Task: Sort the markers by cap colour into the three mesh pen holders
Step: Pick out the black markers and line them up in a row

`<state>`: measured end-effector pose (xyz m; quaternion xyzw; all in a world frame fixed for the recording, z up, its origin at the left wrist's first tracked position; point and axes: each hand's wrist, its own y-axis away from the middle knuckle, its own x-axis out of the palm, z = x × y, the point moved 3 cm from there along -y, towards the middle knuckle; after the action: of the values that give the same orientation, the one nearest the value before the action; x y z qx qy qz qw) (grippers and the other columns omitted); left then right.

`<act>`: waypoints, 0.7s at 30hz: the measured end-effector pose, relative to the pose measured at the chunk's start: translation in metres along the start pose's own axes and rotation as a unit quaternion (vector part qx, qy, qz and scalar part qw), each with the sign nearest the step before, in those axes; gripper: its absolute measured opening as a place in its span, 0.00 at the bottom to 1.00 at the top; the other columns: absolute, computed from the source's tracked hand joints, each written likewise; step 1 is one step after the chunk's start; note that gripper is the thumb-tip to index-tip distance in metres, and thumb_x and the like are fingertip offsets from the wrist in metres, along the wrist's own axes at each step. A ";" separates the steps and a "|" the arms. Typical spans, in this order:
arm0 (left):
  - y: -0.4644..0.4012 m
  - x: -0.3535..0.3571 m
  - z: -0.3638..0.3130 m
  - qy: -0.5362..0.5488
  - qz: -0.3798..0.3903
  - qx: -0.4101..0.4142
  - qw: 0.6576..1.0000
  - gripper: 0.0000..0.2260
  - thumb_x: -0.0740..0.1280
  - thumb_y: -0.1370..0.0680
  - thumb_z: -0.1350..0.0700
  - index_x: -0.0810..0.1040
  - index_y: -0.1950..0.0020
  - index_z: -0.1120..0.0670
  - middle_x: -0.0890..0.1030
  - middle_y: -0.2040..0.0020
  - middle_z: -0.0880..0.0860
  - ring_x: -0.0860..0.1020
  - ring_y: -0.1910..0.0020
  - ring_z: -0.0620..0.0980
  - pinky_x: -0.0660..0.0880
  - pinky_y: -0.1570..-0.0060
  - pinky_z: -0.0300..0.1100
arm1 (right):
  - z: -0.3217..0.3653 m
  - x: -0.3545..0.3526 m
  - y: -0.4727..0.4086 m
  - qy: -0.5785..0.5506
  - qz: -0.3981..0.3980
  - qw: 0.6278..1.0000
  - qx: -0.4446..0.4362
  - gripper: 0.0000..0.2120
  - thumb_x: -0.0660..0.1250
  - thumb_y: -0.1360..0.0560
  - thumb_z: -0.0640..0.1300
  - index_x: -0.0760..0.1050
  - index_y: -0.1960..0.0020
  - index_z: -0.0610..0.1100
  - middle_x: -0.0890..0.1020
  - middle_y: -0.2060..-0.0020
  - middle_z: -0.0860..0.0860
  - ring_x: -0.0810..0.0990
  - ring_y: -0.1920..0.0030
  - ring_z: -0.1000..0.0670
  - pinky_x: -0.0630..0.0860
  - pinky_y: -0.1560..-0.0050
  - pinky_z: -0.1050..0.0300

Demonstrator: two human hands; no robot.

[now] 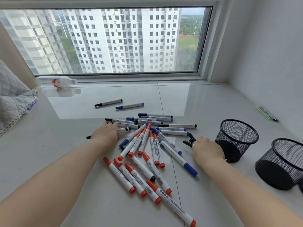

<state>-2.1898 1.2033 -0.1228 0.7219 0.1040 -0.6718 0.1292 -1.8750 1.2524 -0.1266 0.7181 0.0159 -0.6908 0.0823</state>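
1. Spread across the glossy white surface (205, 102): a loose pile of markers (147, 145), white barrels, caps red, blue and black, crossing one another.
2. Red-capped markers (139, 181) bunched at the near side; blue and black ones mostly farther back in the pile.
3. Well apart beyond the pile: one black-capped marker (108, 102) and one blue-capped marker (129, 106), side by side.
4. Left hand (105, 135) down on the pile's left edge, fingers curled over a black-capped marker (123, 129); a dark marker end poking out to the left of the hand.
5. Right hand (207, 149) at the pile's right edge, fingers curled round black-capped markers (190, 140), caps sticking out to the left.
6. Just beside that hand, on the right: a black mesh pen holder (237, 140), upright. Second mesh holder (282, 164) nearer and farther right. Third cut off at the right edge, hard to make out.
7. Far left by the window (114, 41): a plastic bottle (56, 81) lying down; grey quilted fabric (13, 99) at the left edge.
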 end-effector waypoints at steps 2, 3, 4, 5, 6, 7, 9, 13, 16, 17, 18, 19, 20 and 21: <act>0.010 -0.005 0.004 0.031 -0.007 -0.041 0.999 0.09 0.53 0.19 0.50 0.67 0.49 0.54 0.76 0.49 0.56 0.72 0.54 0.54 0.69 0.58 0.47 | 0.001 -0.008 0.005 0.006 -0.014 1.000 -0.008 0.13 0.53 0.23 0.38 0.70 0.41 0.37 0.78 0.44 0.43 0.78 0.44 0.43 0.72 0.54 0.56; 0.016 -0.009 0.007 0.047 -0.017 -0.053 0.997 0.09 0.52 0.19 0.49 0.65 0.50 0.54 0.76 0.52 0.55 0.72 0.58 0.55 0.67 0.61 0.46 | 0.003 -0.016 0.010 0.007 -0.029 0.999 -0.019 0.12 0.55 0.24 0.37 0.71 0.43 0.38 0.79 0.46 0.43 0.79 0.46 0.43 0.71 0.57 0.57; 0.023 -0.014 0.010 0.063 -0.032 -0.058 0.996 0.09 0.51 0.19 0.49 0.63 0.50 0.54 0.75 0.55 0.55 0.72 0.60 0.55 0.66 0.63 0.46 | 0.005 -0.025 0.015 -0.001 -0.055 0.998 -0.032 0.10 0.56 0.25 0.37 0.72 0.46 0.38 0.79 0.48 0.44 0.79 0.49 0.43 0.69 0.60 0.58; 0.030 -0.019 0.012 0.082 -0.045 -0.060 0.994 0.10 0.51 0.20 0.48 0.63 0.50 0.54 0.74 0.57 0.54 0.72 0.61 0.55 0.66 0.64 0.46 | 0.008 -0.037 0.022 -0.021 -0.089 0.995 -0.042 0.07 0.58 0.26 0.39 0.73 0.50 0.40 0.80 0.52 0.45 0.79 0.52 0.43 0.67 0.62 0.59; 0.039 -0.025 0.015 0.105 -0.056 -0.063 0.991 0.10 0.51 0.20 0.48 0.63 0.50 0.54 0.73 0.59 0.54 0.73 0.62 0.56 0.66 0.65 0.46 | 0.013 -0.049 0.031 -0.054 -0.114 0.991 -0.053 0.04 0.60 0.27 0.41 0.72 0.56 0.41 0.80 0.56 0.45 0.78 0.57 0.44 0.66 0.64 0.60; 0.049 -0.031 0.016 0.131 -0.063 -0.065 0.987 0.10 0.53 0.20 0.48 0.62 0.50 0.54 0.73 0.59 0.54 0.73 0.62 0.56 0.66 0.65 0.46 | 0.018 -0.060 0.040 -0.094 -0.133 0.985 -0.057 0.06 0.62 0.29 0.43 0.69 0.62 0.43 0.79 0.62 0.46 0.76 0.63 0.45 0.64 0.68 0.60; 0.073 -0.040 0.018 0.183 -0.064 -0.072 0.978 0.10 0.56 0.21 0.48 0.63 0.51 0.54 0.73 0.60 0.54 0.72 0.62 0.55 0.65 0.67 0.45 | 0.033 -0.075 0.065 -0.199 -0.124 0.970 -0.055 0.12 0.63 0.31 0.47 0.66 0.71 0.45 0.75 0.71 0.50 0.71 0.70 0.49 0.60 0.73 0.59; 0.125 -0.047 0.019 0.265 -0.075 -0.088 0.957 0.10 0.60 0.24 0.46 0.65 0.53 0.51 0.73 0.62 0.50 0.72 0.65 0.49 0.64 0.70 0.42 | 0.074 -0.080 0.129 -0.471 -0.006 0.881 -0.048 0.17 0.65 0.30 0.45 0.64 0.75 0.47 0.71 0.76 0.52 0.69 0.73 0.50 0.64 0.71 0.59; 0.158 -0.046 0.022 0.347 -0.061 -0.106 0.930 0.08 0.61 0.24 0.47 0.66 0.55 0.51 0.73 0.62 0.50 0.71 0.67 0.47 0.63 0.71 0.41 | 0.108 -0.064 0.174 -0.564 0.105 0.817 -0.059 0.07 0.64 0.28 0.40 0.73 0.65 0.45 0.78 0.71 0.50 0.77 0.73 0.54 0.71 0.72 0.61; 0.168 -0.044 0.023 0.369 -0.055 -0.109 0.921 0.07 0.61 0.23 0.48 0.67 0.55 0.51 0.73 0.62 0.51 0.71 0.66 0.48 0.64 0.70 0.42 | 0.118 -0.057 0.189 -0.610 0.146 0.777 -0.055 0.03 0.63 0.28 0.37 0.74 0.59 0.42 0.79 0.70 0.48 0.78 0.73 0.54 0.75 0.71 0.61; 0.177 -0.041 0.025 0.397 -0.049 -0.112 0.910 0.07 0.61 0.23 0.50 0.67 0.56 0.51 0.73 0.63 0.51 0.71 0.66 0.49 0.65 0.68 0.42 | 0.127 -0.049 0.202 -0.649 0.183 0.737 -0.049 0.03 0.63 0.27 0.34 0.73 0.57 0.40 0.78 0.70 0.47 0.78 0.75 0.54 0.77 0.71 0.60; 0.187 -0.038 0.027 0.431 -0.040 -0.117 0.894 0.06 0.61 0.23 0.51 0.68 0.56 0.51 0.73 0.63 0.52 0.71 0.66 0.50 0.67 0.66 0.42 | 0.134 -0.041 0.214 -0.676 0.212 0.704 -0.046 0.03 0.63 0.27 0.34 0.71 0.58 0.40 0.76 0.73 0.47 0.75 0.77 0.54 0.76 0.72 0.60; 0.198 -0.035 0.030 0.465 -0.031 -0.121 0.877 0.05 0.61 0.23 0.52 0.68 0.56 0.51 0.73 0.63 0.52 0.70 0.65 0.52 0.68 0.63 0.43 | 0.140 -0.031 0.225 -0.690 0.235 0.683 -0.043 0.06 0.65 0.28 0.34 0.69 0.60 0.41 0.72 0.75 0.49 0.72 0.78 0.54 0.75 0.74 0.60; 0.209 -0.031 0.033 0.490 -0.025 -0.127 0.862 0.04 0.61 0.23 0.53 0.69 0.56 0.51 0.72 0.62 0.53 0.71 0.64 0.53 0.68 0.61 0.45 | 0.145 -0.022 0.234 -0.699 0.255 0.667 -0.042 0.08 0.67 0.28 0.36 0.68 0.61 0.42 0.70 0.77 0.50 0.70 0.79 0.53 0.72 0.75 0.60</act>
<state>-2.1553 0.9961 -0.0838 0.9326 0.2557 -0.2159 0.1354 -1.9870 1.0032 -0.0870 -0.0038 -0.2010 -0.9409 0.2726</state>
